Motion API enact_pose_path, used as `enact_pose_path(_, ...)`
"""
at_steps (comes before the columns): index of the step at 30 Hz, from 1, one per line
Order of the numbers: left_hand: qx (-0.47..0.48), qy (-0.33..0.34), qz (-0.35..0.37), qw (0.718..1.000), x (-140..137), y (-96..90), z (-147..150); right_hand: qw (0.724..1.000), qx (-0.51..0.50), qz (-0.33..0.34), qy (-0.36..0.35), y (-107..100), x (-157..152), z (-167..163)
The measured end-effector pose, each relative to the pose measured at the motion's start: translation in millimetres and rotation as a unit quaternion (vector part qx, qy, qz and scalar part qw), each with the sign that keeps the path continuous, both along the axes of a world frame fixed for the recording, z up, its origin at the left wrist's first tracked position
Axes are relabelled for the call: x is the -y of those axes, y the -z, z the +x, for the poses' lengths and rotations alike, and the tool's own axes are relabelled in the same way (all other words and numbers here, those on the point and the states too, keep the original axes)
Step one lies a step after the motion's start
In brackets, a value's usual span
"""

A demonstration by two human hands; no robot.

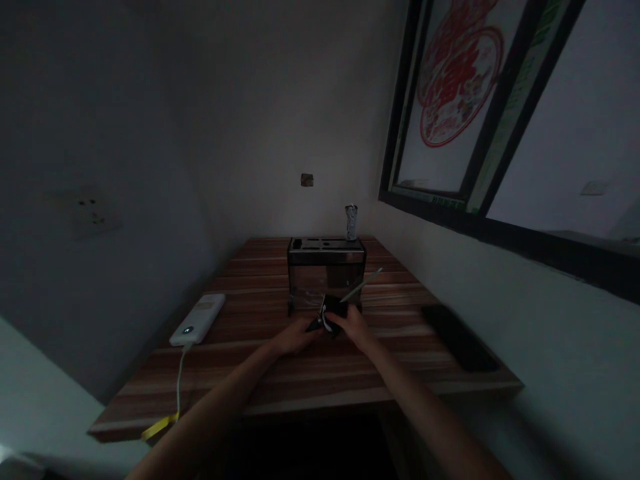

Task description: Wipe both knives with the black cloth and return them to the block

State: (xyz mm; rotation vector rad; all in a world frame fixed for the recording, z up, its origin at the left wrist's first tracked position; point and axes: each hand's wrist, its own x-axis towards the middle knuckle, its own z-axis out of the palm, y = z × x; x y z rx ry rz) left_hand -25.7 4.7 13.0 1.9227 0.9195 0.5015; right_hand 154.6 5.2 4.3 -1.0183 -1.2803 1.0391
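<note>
My right hand (354, 325) is closed around a small black object (336, 308) with a white curved mark or cord on its front; the dim light hides its exact kind. A thin pale stick (361, 285) slants up and to the right from beside that hand. My left hand (296, 335) is closed at the left of the black object, and a dark pointed piece (314, 325) shows at its fingertips. Whether this piece is joined to the black object I cannot tell. Both hands are over the middle of the wood-striped table (270, 387).
Behind my hands stands a black-framed box (327, 257) with a see-through front, a silvery cylinder (351, 222) on top. A white power bank (199, 319) with a cable (180, 380) lies left, a flat black slab (459, 338) right. Walls and a dark window frame (430, 217) border the table.
</note>
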Motion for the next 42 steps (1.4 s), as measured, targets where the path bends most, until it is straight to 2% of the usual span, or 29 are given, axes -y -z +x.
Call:
enact_pose_path(5, -0.005, 0.001, 0.038, 0.999, -1, 0.2, 1, 1.000, 0.021, -0.001, 0.004, 8, -1, -5)
enact_pose_path(8, -0.006, 0.002, 0.056, 0.998, -3, 1.3, 1, 0.999, 0.027, -0.006, 0.031, 6, 0, -6)
enact_pose_path(17, -0.010, -0.013, 0.058, 0.998, 1, -4.9, 3, 0.999, 0.020, 0.006, 0.034, 9, -1, -7)
enact_pose_path(24, 0.002, 0.019, 0.075, 0.997, -5, 1.4, 1, 0.999, 0.033, 0.016, 0.035, 4, -1, -5)
enact_pose_path(28, -0.002, 0.027, 0.087, 0.996, -7, 3.1, 2, 0.998, -0.008, 0.016, 0.054, -4, 2, -3)
enact_pose_path(34, -0.020, 0.022, 0.108, 0.994, -10, 7.2, 2, 0.997, -0.044, -0.022, 0.066, -6, -1, 6)
enact_pose_path(37, -0.034, 0.009, 0.124, 0.992, -11, 8.6, 1, 0.992, -0.081, -0.012, 0.098, -8, -6, 14)
enact_pose_path(42, -0.052, 0.002, 0.102, 0.993, -10, 7.9, 1, 0.974, -0.172, 0.031, 0.145, -11, -13, 26)
